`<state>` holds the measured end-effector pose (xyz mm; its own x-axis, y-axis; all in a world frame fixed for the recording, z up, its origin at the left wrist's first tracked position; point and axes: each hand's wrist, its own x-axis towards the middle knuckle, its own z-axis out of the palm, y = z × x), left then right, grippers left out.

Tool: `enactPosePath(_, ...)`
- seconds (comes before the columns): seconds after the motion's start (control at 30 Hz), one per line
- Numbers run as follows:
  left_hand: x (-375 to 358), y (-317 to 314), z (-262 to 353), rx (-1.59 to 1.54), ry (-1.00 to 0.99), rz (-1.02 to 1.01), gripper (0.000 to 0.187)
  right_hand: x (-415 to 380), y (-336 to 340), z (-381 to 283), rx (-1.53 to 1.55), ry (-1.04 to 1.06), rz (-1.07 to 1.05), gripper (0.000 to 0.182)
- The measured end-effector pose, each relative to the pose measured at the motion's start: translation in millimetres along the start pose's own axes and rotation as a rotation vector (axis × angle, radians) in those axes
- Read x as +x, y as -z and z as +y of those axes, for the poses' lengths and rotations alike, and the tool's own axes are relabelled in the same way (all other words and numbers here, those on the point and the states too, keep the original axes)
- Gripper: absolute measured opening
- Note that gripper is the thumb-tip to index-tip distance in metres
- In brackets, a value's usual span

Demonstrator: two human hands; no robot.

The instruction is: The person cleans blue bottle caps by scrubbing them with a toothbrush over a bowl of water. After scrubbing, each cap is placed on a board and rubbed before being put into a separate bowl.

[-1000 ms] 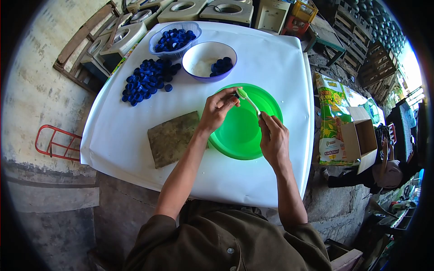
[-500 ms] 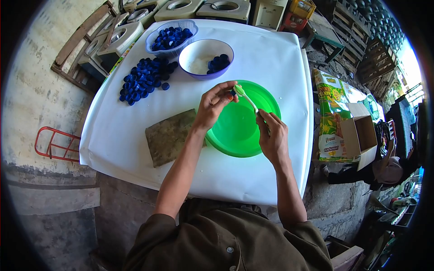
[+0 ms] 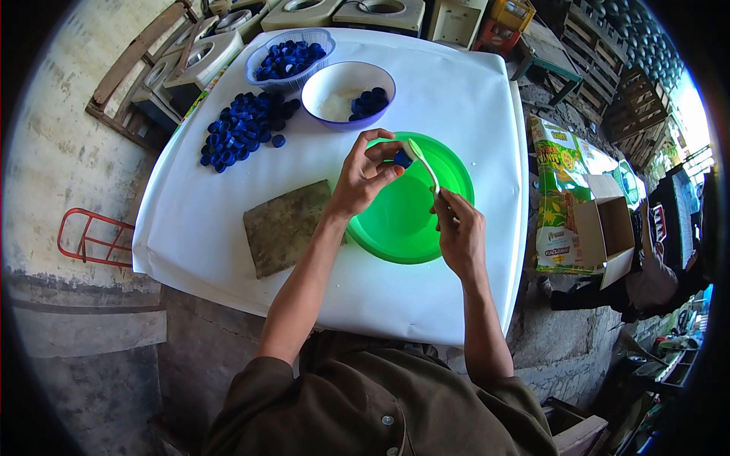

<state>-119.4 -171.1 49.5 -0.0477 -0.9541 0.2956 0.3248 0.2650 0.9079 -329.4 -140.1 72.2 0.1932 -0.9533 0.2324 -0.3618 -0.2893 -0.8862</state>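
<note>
Over the green basin [image 3: 395, 228], my left hand [image 3: 365, 173] holds a blue cap [image 3: 403, 158] between thumb and fingers. My right hand [image 3: 461, 228] is closed on the handle of a white and green toothbrush [image 3: 426, 166], whose head touches the cap. Beyond the basin, a white and purple bowl [image 3: 327, 82] has several blue caps [image 3: 369, 104] at its right side. A pile of blue caps [image 3: 242, 131] lies on the table to the left, and a basket [image 3: 325, 47] behind it holds more.
A stained flat block [image 3: 285, 228] lies on the white table [image 3: 380, 304] left of the basin. To the right stand an open cardboard box [image 3: 608, 228] and colourful sacks [image 3: 553, 159]. A person [image 3: 654, 281] is at the far right.
The cap now shows more clearly in my left hand, whose fingers have spread a little. The brush head has shifted slightly right and up. At the far right, the person has raised an arm.
</note>
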Motion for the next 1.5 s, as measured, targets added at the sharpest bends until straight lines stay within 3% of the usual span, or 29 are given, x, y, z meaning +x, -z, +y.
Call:
enactPosePath(0.27,0.8,-0.1,-0.3,-0.014,-0.09,0.021,0.05,-6.0,-3.7,5.2,0.015,-0.028,0.001,0.021)
enactPosePath(0.9,-1.2,7.3,-3.2,-0.262,0.113,0.011,0.058,-10.0,-13.1,-0.7,0.097,-0.085,-0.034,0.021)
enactPosePath(1.5,-0.7,15.7,-4.0,-0.291,0.187,0.052,0.047,-13.6,-18.0,0.2,0.065,-0.027,0.021,0.021)
